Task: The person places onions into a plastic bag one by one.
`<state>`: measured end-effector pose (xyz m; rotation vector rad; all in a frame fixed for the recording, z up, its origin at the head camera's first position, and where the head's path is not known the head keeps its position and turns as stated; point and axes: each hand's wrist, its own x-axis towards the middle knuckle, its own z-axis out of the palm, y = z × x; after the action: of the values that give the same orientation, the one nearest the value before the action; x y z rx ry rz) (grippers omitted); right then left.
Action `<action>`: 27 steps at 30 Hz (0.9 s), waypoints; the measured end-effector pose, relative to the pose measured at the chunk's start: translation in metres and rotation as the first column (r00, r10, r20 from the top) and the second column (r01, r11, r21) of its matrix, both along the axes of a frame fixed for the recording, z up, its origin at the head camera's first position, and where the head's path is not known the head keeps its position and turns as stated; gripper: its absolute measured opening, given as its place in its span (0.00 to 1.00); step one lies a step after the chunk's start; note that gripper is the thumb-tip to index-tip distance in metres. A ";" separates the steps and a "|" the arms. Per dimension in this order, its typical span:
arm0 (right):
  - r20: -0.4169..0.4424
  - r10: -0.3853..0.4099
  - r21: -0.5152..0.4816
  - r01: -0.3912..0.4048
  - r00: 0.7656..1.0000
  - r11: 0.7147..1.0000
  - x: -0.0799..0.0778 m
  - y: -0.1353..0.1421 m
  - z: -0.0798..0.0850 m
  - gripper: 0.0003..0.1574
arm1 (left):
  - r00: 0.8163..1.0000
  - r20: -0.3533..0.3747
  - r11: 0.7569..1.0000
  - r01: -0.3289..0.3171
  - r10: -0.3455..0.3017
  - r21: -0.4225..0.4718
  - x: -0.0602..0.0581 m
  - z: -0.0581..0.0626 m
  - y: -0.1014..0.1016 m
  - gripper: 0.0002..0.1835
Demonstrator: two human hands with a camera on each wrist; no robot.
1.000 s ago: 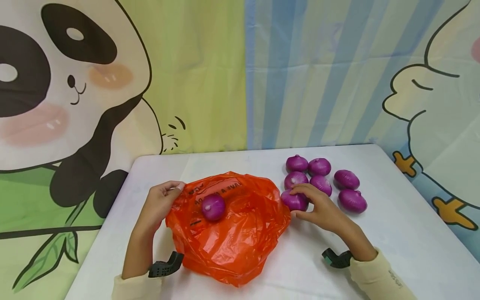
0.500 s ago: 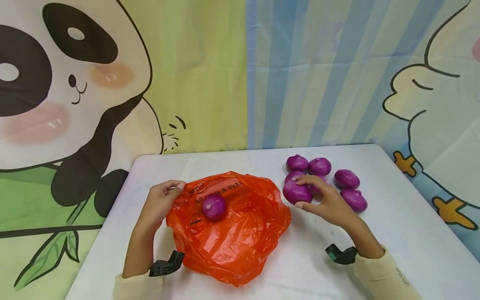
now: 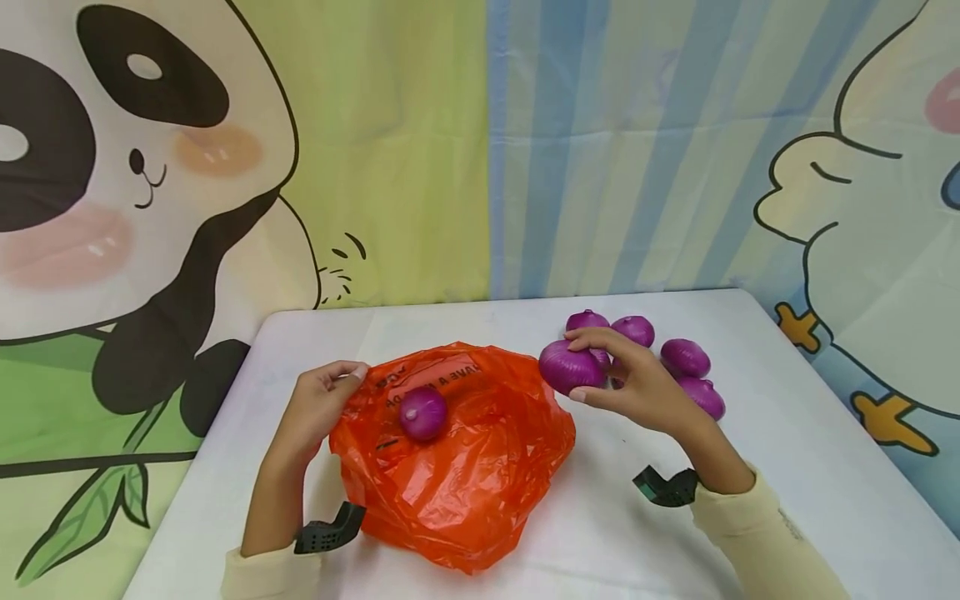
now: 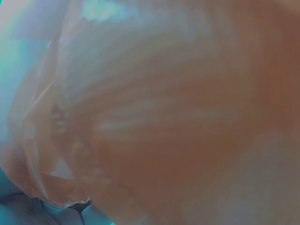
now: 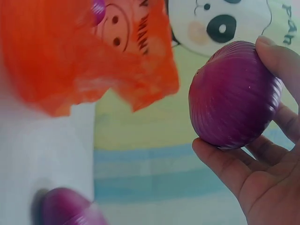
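My right hand (image 3: 637, 379) holds a purple onion (image 3: 567, 367) between thumb and fingers, at the right rim of an orange plastic bag (image 3: 480, 492). In the right wrist view the held onion (image 5: 234, 96) is up off the table, with the bag (image 5: 136, 79) beside it. The bag lies spread with its mouth wide, and one onion (image 3: 423, 413) is inside near the left. My left hand (image 3: 324, 404) pinches the bag's upper left rim. Blurred orange film (image 4: 164, 117) fills most of the left wrist view.
Several onions (image 3: 685, 357) sit behind and right of my right hand, partly hidden by it. The white table (image 3: 622, 533) ends at a cartoon curtain (image 3: 420, 167). Each wrist wears a black camera mount (image 3: 330, 530).
My right hand has lifted an onion from the table and carried it up and left to the bag's right rim. The left hand keeps its pinch on the bag.
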<state>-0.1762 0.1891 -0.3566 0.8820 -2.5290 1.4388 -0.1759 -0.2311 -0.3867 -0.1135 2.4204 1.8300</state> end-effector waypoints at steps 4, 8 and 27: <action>-0.012 0.062 -0.010 -0.063 0.998 0.998 -0.003 -0.013 0.011 0.34 | 1.000 -0.010 1.000 0.004 -0.004 0.006 0.000 -0.001 -0.001 0.22; 0.005 0.120 -0.051 -0.120 0.993 0.992 -0.005 -0.024 0.016 0.33 | 1.000 -0.023 1.000 0.010 -0.009 0.016 0.000 -0.001 0.000 0.21; -0.017 0.337 -0.181 -0.334 0.941 0.925 -0.022 -0.088 0.028 0.31 | 0.999 -0.036 0.998 0.031 -0.029 0.048 -0.001 -0.002 0.002 0.20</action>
<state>-0.1987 0.1012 -0.3285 1.3237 -2.2861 1.7395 -0.1770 -0.2291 -0.3887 -0.0410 2.3845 1.8923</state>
